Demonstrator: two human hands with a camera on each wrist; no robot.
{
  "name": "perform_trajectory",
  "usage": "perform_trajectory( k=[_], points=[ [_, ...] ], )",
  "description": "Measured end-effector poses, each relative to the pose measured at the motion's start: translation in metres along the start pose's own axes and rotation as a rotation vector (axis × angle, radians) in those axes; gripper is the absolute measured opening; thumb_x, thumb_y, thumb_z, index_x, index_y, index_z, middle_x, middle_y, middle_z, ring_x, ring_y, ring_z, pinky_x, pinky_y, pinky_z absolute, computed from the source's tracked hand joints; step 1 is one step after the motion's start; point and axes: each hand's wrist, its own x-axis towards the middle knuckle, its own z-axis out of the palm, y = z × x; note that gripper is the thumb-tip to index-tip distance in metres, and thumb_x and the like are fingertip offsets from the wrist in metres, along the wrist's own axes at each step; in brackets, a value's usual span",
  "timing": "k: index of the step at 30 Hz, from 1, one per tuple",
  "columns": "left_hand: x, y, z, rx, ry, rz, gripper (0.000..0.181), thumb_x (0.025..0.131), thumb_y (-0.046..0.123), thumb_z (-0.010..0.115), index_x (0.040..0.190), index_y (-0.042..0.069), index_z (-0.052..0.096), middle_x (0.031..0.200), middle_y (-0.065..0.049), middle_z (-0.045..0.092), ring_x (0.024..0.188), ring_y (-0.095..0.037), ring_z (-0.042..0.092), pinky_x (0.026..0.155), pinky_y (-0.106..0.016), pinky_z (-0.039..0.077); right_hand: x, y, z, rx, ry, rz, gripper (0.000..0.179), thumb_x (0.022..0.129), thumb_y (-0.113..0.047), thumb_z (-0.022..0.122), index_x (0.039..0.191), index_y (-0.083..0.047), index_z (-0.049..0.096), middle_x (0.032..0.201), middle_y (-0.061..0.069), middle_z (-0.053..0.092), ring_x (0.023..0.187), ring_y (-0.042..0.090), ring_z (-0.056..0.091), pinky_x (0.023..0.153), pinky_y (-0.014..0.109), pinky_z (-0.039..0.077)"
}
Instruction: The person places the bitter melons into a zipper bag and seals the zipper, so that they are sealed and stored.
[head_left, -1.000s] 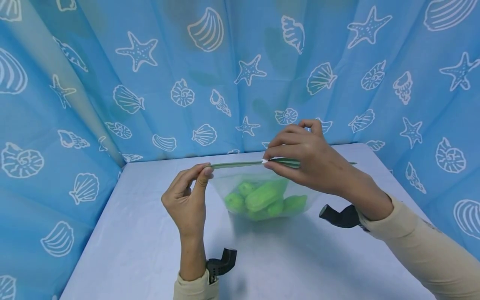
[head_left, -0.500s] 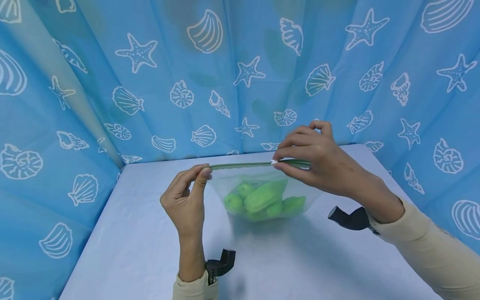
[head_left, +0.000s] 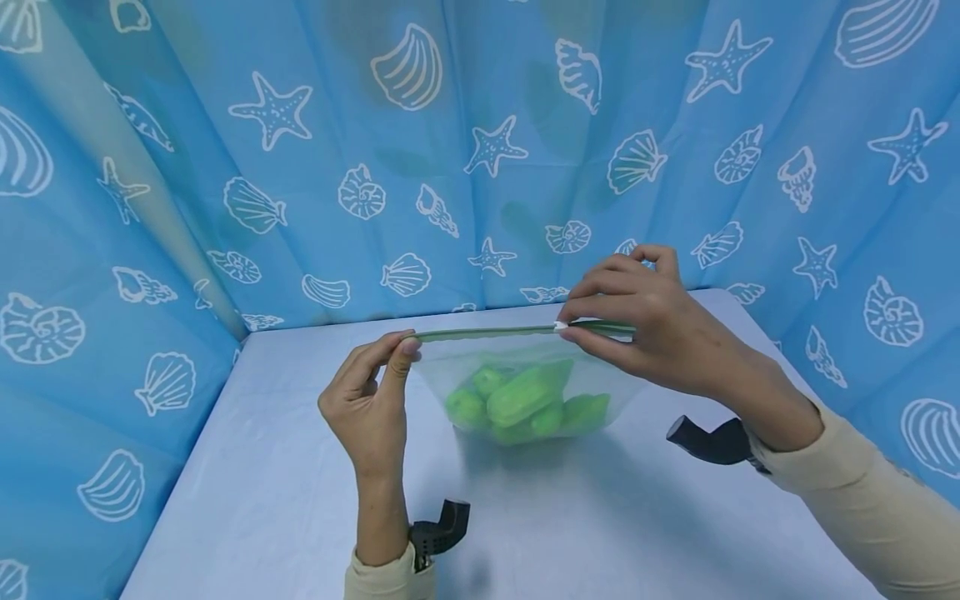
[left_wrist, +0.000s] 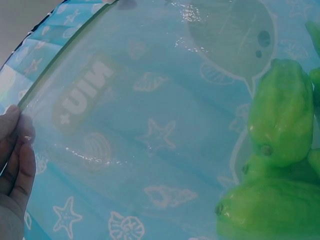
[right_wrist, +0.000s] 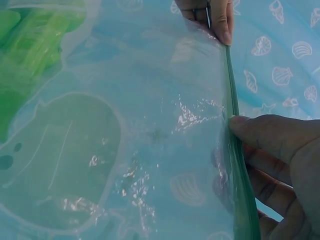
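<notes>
A translucent zip bag (head_left: 438,367) with a green zip strip (head_left: 487,332) along its top hangs between both hands. Inside, several green, lumpy fruit-like pieces (head_left: 525,396) lie bunched at the bottom; ribbed sides show through the film in the left wrist view. My left hand (head_left: 371,404) pinches the strip's left end between thumb and fingers. My right hand (head_left: 648,321) pinches the small white slider (head_left: 560,326) right of the strip's middle. Left of the slider the strip is a thin line; to its right the two green edges look wider. The right hand hides the strip's right end.
A white-covered table (head_left: 262,467) lies under the bag. Behind and at both sides hangs a blue curtain (head_left: 420,150) with white shells and starfish. Black wrist cameras (head_left: 442,529) sit at both cuffs.
My right hand has slid to the right along the strip with the white slider, lengthening the thin part on its left. The left hand stays almost still at its end.
</notes>
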Motion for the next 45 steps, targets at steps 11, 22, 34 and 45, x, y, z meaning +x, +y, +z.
perform_trajectory(
  k=[11, 22, 34, 45],
  points=[
    [0.000, 0.000, 0.000, -0.001, 0.003, -0.003, 0.016, 0.084, -0.007, 0.074, 0.099, -0.001, 0.078, 0.090, -0.012, 0.074, 0.079, -0.019, 0.069, 0.088, -0.035, 0.054, -0.006, 0.001, -0.004, 0.013, 0.029, 0.001, 0.045, 0.102, -0.048, 0.050, 0.094, -0.014, 0.078, 0.094, -0.002, 0.069, 0.094, 0.019, 0.060, 0.089, 0.059, 0.026],
    [0.000, 0.001, 0.000, 0.005, -0.001, -0.001, 0.016, 0.084, -0.007, 0.074, 0.099, -0.002, 0.078, 0.090, -0.012, 0.074, 0.079, -0.018, 0.069, 0.089, -0.035, 0.054, -0.015, 0.004, -0.009, 0.041, 0.028, 0.014, 0.041, 0.102, -0.047, 0.053, 0.096, -0.015, 0.079, 0.098, -0.003, 0.069, 0.097, 0.021, 0.059, 0.089, 0.058, 0.026],
    [-0.001, -0.001, 0.000, 0.003, -0.002, 0.000, 0.016, 0.084, -0.007, 0.074, 0.099, -0.002, 0.078, 0.089, -0.013, 0.074, 0.079, -0.017, 0.069, 0.090, -0.036, 0.054, -0.023, 0.006, -0.013, 0.015, 0.030, 0.055, 0.045, 0.101, -0.050, 0.052, 0.096, -0.014, 0.079, 0.098, -0.003, 0.071, 0.100, 0.023, 0.059, 0.087, 0.058, 0.028],
    [-0.001, -0.002, 0.001, 0.021, 0.000, -0.005, 0.016, 0.083, -0.007, 0.075, 0.099, -0.002, 0.077, 0.089, -0.012, 0.074, 0.079, -0.016, 0.069, 0.089, -0.034, 0.054, -0.032, 0.012, -0.015, 0.019, 0.033, 0.048, 0.043, 0.101, -0.049, 0.053, 0.094, -0.016, 0.079, 0.099, -0.003, 0.071, 0.099, 0.021, 0.061, 0.086, 0.058, 0.028]
  ],
)
